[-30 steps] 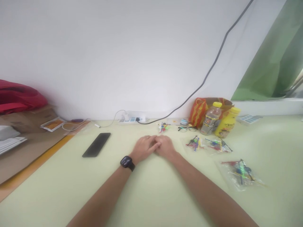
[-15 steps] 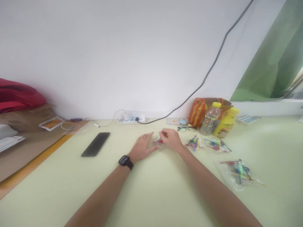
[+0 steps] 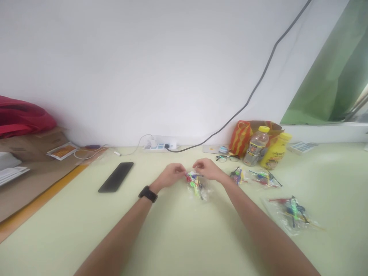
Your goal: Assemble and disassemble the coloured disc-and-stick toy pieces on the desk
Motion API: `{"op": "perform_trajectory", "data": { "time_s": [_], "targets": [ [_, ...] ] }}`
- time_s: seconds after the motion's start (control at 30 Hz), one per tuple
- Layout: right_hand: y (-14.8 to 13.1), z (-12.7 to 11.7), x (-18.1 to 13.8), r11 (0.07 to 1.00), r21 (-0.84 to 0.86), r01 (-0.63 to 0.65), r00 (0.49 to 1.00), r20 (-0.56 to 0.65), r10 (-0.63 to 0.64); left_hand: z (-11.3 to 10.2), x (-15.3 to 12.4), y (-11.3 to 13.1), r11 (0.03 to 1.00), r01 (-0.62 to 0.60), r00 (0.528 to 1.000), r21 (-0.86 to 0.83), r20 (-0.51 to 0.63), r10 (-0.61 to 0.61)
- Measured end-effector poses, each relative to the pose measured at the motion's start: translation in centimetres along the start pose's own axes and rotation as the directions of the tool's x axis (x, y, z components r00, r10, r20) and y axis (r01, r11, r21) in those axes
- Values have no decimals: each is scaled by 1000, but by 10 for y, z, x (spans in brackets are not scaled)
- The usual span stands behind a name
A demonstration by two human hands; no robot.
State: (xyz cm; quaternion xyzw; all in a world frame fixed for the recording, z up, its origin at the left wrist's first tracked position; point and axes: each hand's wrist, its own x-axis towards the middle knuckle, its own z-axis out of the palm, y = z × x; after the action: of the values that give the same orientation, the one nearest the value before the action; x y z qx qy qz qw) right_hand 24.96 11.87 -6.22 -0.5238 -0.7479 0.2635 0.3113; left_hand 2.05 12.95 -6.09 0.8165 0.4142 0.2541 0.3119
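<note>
A clear plastic bag [image 3: 196, 185] with small colourful plastic parts in it, red, green, yellow and blue, is between my hands over the table. My left hand [image 3: 171, 174], with a black watch on the wrist, pinches the bag's upper left edge. At the upper right edge, my right hand [image 3: 209, 169] has its thumb and fingers closed on the film. The fingertips partly cover the top of the bag. Two similar bags, a near one [image 3: 237, 176] and a farther one [image 3: 266, 178], lie right of my right hand. Another bag [image 3: 293, 210] lies closer, beyond my right forearm.
A black phone [image 3: 116, 177] lies to the left. Along the wall are a power strip [image 3: 161, 145], glasses [image 3: 227, 158], a clear bottle [image 3: 257, 147], a yellow bottle [image 3: 276, 152] and a red-and-yellow bag [image 3: 240, 137]. Cardboard [image 3: 31, 172] covers the left side.
The bag has come out from under my hands and now hangs toward me, with more of its parts showing. My left hand has gone from spread fingers to a pinch.
</note>
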Motion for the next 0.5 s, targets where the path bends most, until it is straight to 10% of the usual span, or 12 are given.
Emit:
{"op": "perform_trajectory", "data": {
  "time_s": [0.17,0.5],
  "targets": [
    [-19,-32,-5,991,111,79,996,-39,-75,-36,-1,35,981,-67,997,-182,-50,59],
    [-33,-70,-6,885,438,158,922,-386,27,-67,-14,62,999,-42,994,12,-100,43]
  ]
}}
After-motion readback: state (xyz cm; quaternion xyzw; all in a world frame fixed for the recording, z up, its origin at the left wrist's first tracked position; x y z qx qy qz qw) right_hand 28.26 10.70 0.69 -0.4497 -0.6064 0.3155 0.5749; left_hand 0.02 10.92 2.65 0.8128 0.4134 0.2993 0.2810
